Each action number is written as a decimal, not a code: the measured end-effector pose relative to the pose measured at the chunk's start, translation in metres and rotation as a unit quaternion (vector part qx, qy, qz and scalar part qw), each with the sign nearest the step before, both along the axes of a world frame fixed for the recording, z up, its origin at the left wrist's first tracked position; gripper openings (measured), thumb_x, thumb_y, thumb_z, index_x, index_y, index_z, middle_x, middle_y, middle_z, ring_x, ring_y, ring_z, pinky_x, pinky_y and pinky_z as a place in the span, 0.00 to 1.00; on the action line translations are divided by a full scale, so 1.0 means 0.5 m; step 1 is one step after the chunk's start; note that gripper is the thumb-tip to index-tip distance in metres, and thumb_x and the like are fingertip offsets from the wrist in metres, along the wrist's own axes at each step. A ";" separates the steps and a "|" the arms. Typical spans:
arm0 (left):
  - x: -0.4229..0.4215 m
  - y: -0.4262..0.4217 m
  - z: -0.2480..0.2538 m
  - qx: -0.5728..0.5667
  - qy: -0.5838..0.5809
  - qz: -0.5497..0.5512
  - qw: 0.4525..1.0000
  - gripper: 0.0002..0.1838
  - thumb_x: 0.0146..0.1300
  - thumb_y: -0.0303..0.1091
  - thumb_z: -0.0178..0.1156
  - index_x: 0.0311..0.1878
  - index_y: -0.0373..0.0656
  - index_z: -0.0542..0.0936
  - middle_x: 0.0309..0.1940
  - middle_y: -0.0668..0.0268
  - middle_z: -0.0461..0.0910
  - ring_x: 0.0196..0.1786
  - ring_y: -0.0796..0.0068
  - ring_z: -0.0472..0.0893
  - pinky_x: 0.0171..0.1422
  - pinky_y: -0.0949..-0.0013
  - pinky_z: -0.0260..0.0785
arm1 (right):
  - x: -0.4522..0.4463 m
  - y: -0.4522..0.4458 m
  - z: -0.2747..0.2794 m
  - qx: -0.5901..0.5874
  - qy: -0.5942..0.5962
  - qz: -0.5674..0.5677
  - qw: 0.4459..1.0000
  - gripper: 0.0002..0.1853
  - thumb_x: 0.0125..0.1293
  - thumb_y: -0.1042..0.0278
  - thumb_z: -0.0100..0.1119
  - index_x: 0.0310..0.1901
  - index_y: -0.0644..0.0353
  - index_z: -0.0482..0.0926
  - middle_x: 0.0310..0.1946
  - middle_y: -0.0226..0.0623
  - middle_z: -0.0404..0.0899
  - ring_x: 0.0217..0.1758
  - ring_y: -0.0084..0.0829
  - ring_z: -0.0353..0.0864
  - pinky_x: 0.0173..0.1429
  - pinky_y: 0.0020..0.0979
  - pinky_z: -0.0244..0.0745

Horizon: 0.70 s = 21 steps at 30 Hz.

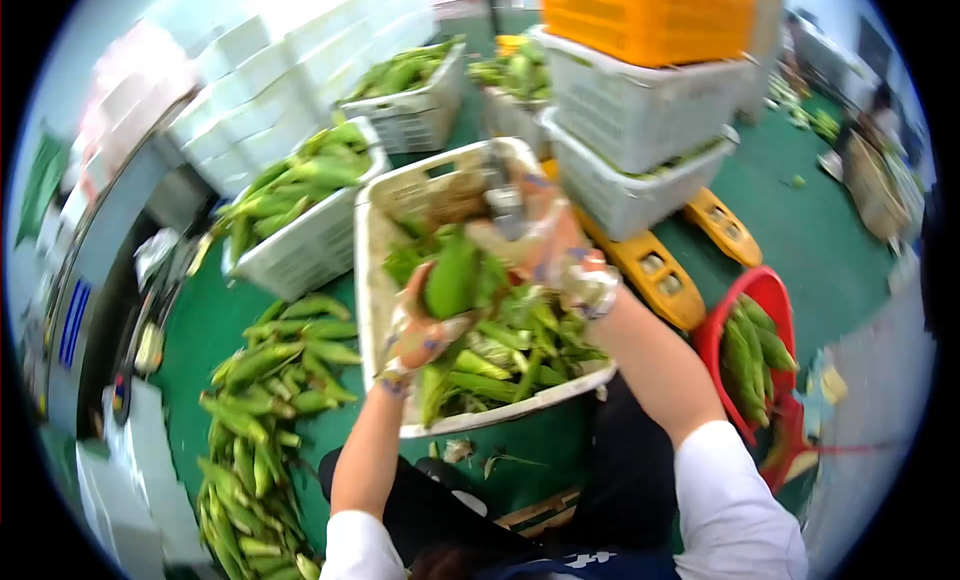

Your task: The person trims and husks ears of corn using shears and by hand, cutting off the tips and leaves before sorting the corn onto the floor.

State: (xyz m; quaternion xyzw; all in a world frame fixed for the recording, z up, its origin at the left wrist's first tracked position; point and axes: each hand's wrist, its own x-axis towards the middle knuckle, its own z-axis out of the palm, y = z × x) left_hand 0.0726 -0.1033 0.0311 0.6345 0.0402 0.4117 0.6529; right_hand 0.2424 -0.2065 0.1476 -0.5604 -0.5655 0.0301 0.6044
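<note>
My left hand (425,332), in a thin patterned glove, is wrapped round a green ear of corn (454,275) above a white crate (372,310). My right hand (555,245), gloved too and blurred, is closed on a metal tool (505,202) near the crate's far end. The tool's exact shape is smeared. Beneath both hands, green husks and leaves (510,355) fill much of the crate. Brown silk shows at the far side of the ear.
Corn ears (250,420) lie heaped on the green floor at left. Filled white crates (310,240) stand behind. An orange crate (650,20) tops a stack at back right, beside a yellow pallet (655,280). A red basket (715,350) of corn stands right.
</note>
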 end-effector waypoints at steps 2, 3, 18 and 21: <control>-0.006 -0.017 0.065 0.034 0.196 0.014 0.980 0.42 0.44 0.33 0.69 0.63 0.40 0.60 0.57 0.59 0.66 0.57 0.67 0.69 0.60 0.64 0.63 | 0.001 -0.011 -0.010 -0.008 0.051 0.026 0.998 0.23 0.51 0.57 0.63 0.47 0.58 0.72 0.38 0.43 0.78 0.40 0.37 0.78 0.44 0.36 0.74; -0.012 -0.010 0.047 0.054 0.210 0.065 0.974 0.42 0.47 0.30 0.67 0.66 0.43 0.56 0.57 0.59 0.67 0.58 0.63 0.69 0.61 0.61 0.64 | -0.006 -0.005 -0.033 0.021 -0.061 -0.158 0.985 0.26 0.50 0.51 0.63 0.47 0.59 0.71 0.39 0.44 0.78 0.39 0.38 0.77 0.44 0.37 0.73; 0.056 0.071 0.111 0.120 0.128 0.143 0.974 0.22 0.65 0.27 0.45 0.62 0.34 0.61 0.57 0.53 0.67 0.57 0.65 0.70 0.60 0.67 0.63 | 0.033 0.009 -0.038 -0.095 0.015 0.038 0.995 0.23 0.59 0.60 0.57 0.54 0.60 0.69 0.49 0.36 0.73 0.47 0.32 0.72 0.55 0.26 0.67; 0.050 0.096 0.106 0.099 0.077 0.067 0.990 0.22 0.66 0.29 0.43 0.63 0.35 0.61 0.60 0.52 0.64 0.59 0.64 0.69 0.62 0.65 0.62 | 0.026 0.043 -0.052 -0.075 -0.036 -0.090 0.992 0.21 0.44 0.63 0.62 0.38 0.65 0.68 0.22 0.47 0.75 0.24 0.43 0.75 0.27 0.34 0.70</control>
